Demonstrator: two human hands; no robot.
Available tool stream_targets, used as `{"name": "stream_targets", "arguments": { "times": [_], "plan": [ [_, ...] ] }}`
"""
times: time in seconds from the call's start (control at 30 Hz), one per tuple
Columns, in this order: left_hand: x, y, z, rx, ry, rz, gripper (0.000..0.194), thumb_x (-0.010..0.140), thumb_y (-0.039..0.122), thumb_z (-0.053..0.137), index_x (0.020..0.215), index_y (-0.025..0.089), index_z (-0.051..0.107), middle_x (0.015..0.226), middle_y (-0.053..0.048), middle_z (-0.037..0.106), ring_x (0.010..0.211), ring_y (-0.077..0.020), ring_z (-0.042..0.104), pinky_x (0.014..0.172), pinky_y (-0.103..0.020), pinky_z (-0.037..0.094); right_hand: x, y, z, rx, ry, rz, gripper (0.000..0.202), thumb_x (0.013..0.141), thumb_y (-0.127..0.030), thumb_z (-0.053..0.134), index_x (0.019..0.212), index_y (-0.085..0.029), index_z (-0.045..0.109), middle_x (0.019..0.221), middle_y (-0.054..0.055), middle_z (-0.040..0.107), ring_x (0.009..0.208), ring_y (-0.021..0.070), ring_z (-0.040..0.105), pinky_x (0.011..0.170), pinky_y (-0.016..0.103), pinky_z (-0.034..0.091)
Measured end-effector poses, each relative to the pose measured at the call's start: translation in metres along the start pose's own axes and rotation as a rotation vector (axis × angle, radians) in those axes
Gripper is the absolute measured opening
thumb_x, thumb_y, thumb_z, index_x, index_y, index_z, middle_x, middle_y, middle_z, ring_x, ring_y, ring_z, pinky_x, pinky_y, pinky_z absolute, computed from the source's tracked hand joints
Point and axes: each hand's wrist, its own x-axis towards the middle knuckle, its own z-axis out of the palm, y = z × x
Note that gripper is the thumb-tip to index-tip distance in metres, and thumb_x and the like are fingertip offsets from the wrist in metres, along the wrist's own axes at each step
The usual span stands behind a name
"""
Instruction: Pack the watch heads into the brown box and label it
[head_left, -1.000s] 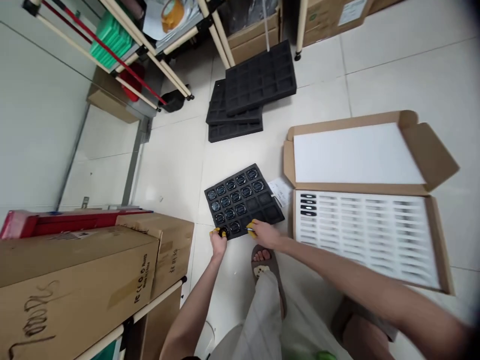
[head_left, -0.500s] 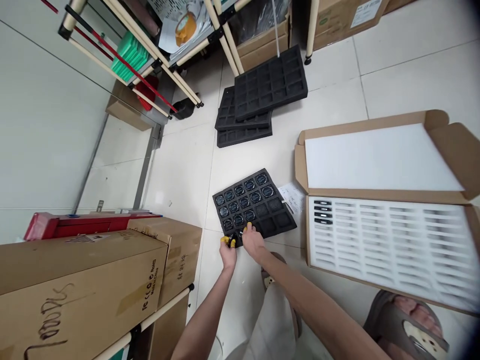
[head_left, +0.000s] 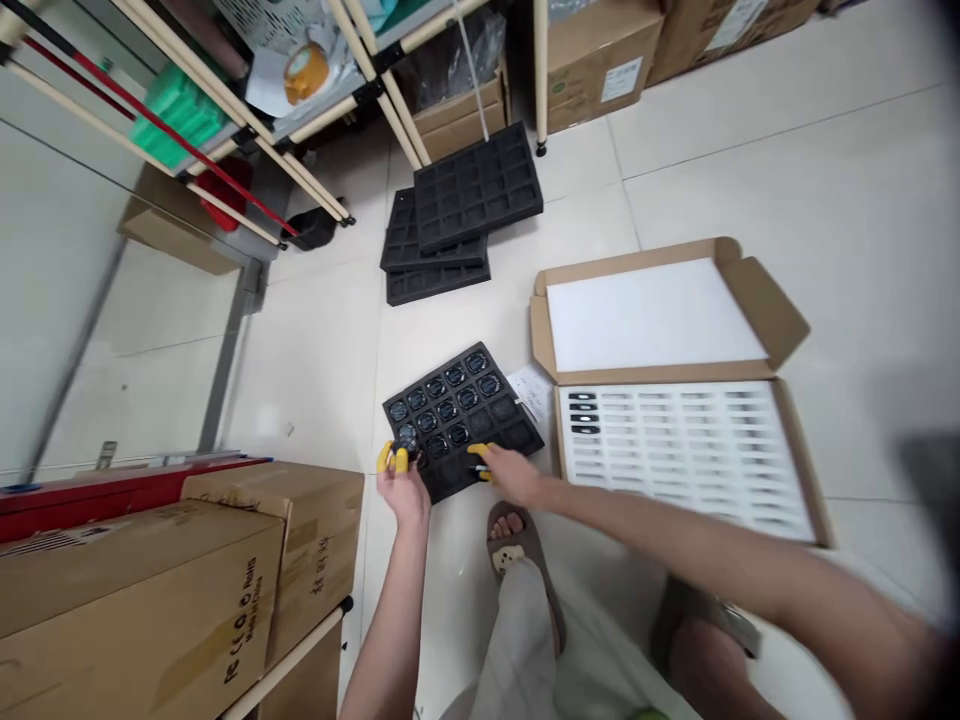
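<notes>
A black foam tray [head_left: 491,452] lies on the floor, with several round dark discs [head_left: 447,409] in its compartments. My left hand [head_left: 401,482], with yellow finger covers, is closed on a dark round disc [head_left: 406,438] at the tray's left corner. Over the tray's front edge, my right hand [head_left: 499,468] pinches a small dark item [head_left: 478,466] between yellow-covered fingertips. To the right sits an open cardboard box [head_left: 559,440] with a white slotted foam insert [head_left: 660,440]; a few black pieces [head_left: 584,413] stand in its left column.
Several black foam trays [head_left: 480,190] are stacked behind. A paper sheet [head_left: 532,388] lies beside the tray. Cardboard boxes [head_left: 315,540] stand at the left, and a shelf rack [head_left: 330,105] with a red pole [head_left: 187,145] is at the back left.
My left hand has lifted a disc from the front left of the tray. My right hand has moved away from it, rightward along the tray, with a small dark item. The view has shifted.
</notes>
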Motion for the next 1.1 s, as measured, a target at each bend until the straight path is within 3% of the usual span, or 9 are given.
{"name": "stream_targets", "arguments": {
  "times": [0.07, 0.2, 0.23, 0.3, 0.43, 0.6, 0.77, 0.9, 1.1],
  "plan": [
    [-0.029, -0.003, 0.046, 0.140, -0.299, 0.053, 0.042, 0.087, 0.035, 0.073, 0.127, 0.023, 0.065, 0.121, -0.010, 0.071, 0.111, -0.0227, 0.069, 0.099, -0.042, 0.056, -0.048, 0.053, -0.037, 0.101, 0.060, -0.029, 0.043, 0.087, -0.013, 0.055, 0.130, -0.019, 0.063, 0.124, 0.011, 0.069, 0.111, 0.0242, 0.068, 0.103, 0.036, 0.051],
    [-0.103, -0.014, 0.136, 0.400, -1.176, 0.244, 0.033, 0.096, 0.025, 0.059, 0.129, 0.025, 0.066, 0.125, -0.008, 0.071, 0.116, -0.0222, 0.066, 0.108, -0.043, 0.052, -0.156, 0.150, -0.090, 0.422, 0.255, 0.168, 0.037, 0.087, -0.020, 0.058, 0.123, -0.023, 0.067, 0.122, 0.008, 0.073, 0.111, 0.0259, 0.069, 0.097, 0.039, 0.056],
    [-0.117, -0.017, 0.154, 0.436, -1.318, 0.289, 0.035, 0.098, 0.022, 0.055, 0.132, 0.025, 0.064, 0.126, -0.009, 0.070, 0.118, -0.0225, 0.065, 0.109, -0.043, 0.052, -0.179, 0.168, -0.094, 0.476, 0.307, 0.226, 0.034, 0.088, -0.026, 0.059, 0.120, -0.024, 0.067, 0.122, 0.008, 0.074, 0.110, 0.0262, 0.070, 0.095, 0.040, 0.058],
    [-0.134, -0.025, 0.181, 0.536, -1.481, 0.364, 0.039, 0.099, 0.017, 0.049, 0.136, 0.022, 0.061, 0.125, -0.010, 0.067, 0.120, -0.0238, 0.063, 0.108, -0.043, 0.052, -0.211, 0.192, -0.092, 0.561, 0.385, 0.320, 0.031, 0.090, -0.039, 0.061, 0.116, -0.023, 0.068, 0.117, 0.008, 0.075, 0.100, 0.0254, 0.071, 0.089, 0.040, 0.060],
    [-0.139, -0.037, 0.203, 0.772, -1.538, 0.486, 0.044, 0.096, 0.008, 0.046, 0.135, 0.021, 0.059, 0.123, -0.010, 0.063, 0.117, -0.0243, 0.062, 0.106, -0.042, 0.053, -0.232, 0.207, -0.066, 0.680, 0.500, 0.392, 0.041, 0.086, -0.050, 0.067, 0.115, -0.022, 0.068, 0.103, 0.008, 0.076, 0.081, 0.0215, 0.069, 0.080, 0.037, 0.060],
    [-0.138, -0.036, 0.201, 0.905, -1.563, 0.684, 0.039, 0.095, 0.008, 0.049, 0.131, 0.016, 0.061, 0.115, -0.012, 0.063, 0.111, -0.0257, 0.060, 0.100, -0.041, 0.055, -0.232, 0.206, -0.040, 0.744, 0.548, 0.375, 0.044, 0.081, -0.050, 0.073, 0.112, -0.020, 0.070, 0.101, 0.009, 0.076, 0.093, 0.0247, 0.069, 0.087, 0.037, 0.058],
    [-0.144, -0.036, 0.197, 0.861, -1.565, 0.857, 0.030, 0.101, 0.017, 0.048, 0.126, 0.015, 0.064, 0.116, -0.013, 0.065, 0.113, -0.0256, 0.058, 0.104, -0.041, 0.052, -0.235, 0.214, -0.034, 0.781, 0.545, 0.347, 0.041, 0.082, -0.051, 0.072, 0.110, -0.021, 0.070, 0.108, 0.010, 0.075, 0.099, 0.0264, 0.070, 0.089, 0.039, 0.057],
    [-0.147, -0.044, 0.195, 0.872, -1.523, 0.975, 0.027, 0.104, 0.022, 0.046, 0.121, 0.017, 0.065, 0.112, -0.012, 0.067, 0.108, -0.0247, 0.058, 0.102, -0.041, 0.051, -0.234, 0.216, -0.032, 0.774, 0.537, 0.377, 0.041, 0.081, -0.053, 0.073, 0.108, -0.023, 0.070, 0.103, 0.007, 0.076, 0.083, 0.0221, 0.069, 0.079, 0.036, 0.058],
    [-0.143, -0.054, 0.192, 0.898, -1.504, 1.015, 0.024, 0.099, 0.013, 0.049, 0.115, 0.018, 0.068, 0.113, -0.011, 0.067, 0.109, -0.0245, 0.059, 0.100, -0.041, 0.052, -0.233, 0.214, -0.033, 0.783, 0.532, 0.396, 0.045, 0.078, -0.056, 0.073, 0.107, -0.022, 0.071, 0.089, 0.005, 0.073, 0.064, 0.0166, 0.059, 0.066, 0.034, 0.055]
  ]
}}
